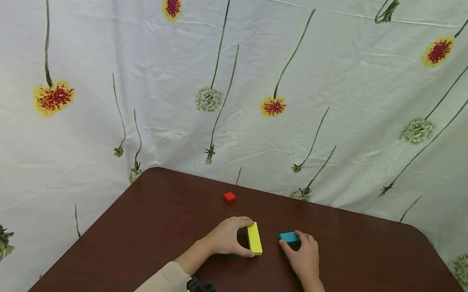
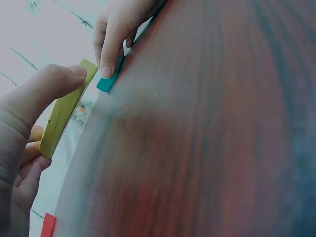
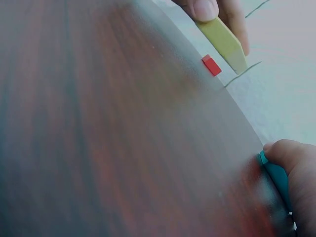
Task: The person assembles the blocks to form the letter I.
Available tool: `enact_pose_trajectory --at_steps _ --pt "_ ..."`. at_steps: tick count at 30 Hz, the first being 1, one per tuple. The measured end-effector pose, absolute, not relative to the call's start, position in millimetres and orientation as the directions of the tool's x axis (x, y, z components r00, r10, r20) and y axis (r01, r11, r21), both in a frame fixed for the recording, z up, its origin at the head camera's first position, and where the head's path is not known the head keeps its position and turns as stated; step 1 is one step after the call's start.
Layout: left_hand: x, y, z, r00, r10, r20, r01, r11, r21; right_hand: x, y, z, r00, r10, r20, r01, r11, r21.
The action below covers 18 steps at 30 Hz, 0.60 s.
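My left hand [image 1: 228, 235] pinches a long yellow block [image 1: 255, 238] by its two ends, thumb at the near end and fingers at the far one. In the left wrist view the yellow block [image 2: 66, 111] is held up above the table's surface. To its right, my right hand [image 1: 305, 256] grips a blue block [image 1: 289, 237] between thumb and fingers. The blue block [image 3: 276, 177] is low at the tabletop in the right wrist view, partly covered by the thumb. A gap separates the two held blocks.
A small red block [image 1: 229, 197] lies near the far edge of the dark brown table [image 1: 377, 273], beyond the left hand. Behind the table hangs a white cloth [image 1: 357, 83] printed with flowers. Each wrist wears a black strap with a device.
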State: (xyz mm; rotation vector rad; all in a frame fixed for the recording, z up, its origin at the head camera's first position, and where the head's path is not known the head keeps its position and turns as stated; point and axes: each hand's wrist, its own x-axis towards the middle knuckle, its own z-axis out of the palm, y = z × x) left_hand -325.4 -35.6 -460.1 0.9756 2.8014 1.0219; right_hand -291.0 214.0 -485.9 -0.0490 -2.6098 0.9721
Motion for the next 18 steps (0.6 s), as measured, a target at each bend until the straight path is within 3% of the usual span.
enact_pose_trajectory --at_steps 18 --pt "-312.6 -31.4 -456.2 -0.750 0.633 0.192 0.605 0.540 0.585 -291.8 214.2 -486.3 -0.934 0.159 0.319 -0.086 0.767 -0.636"
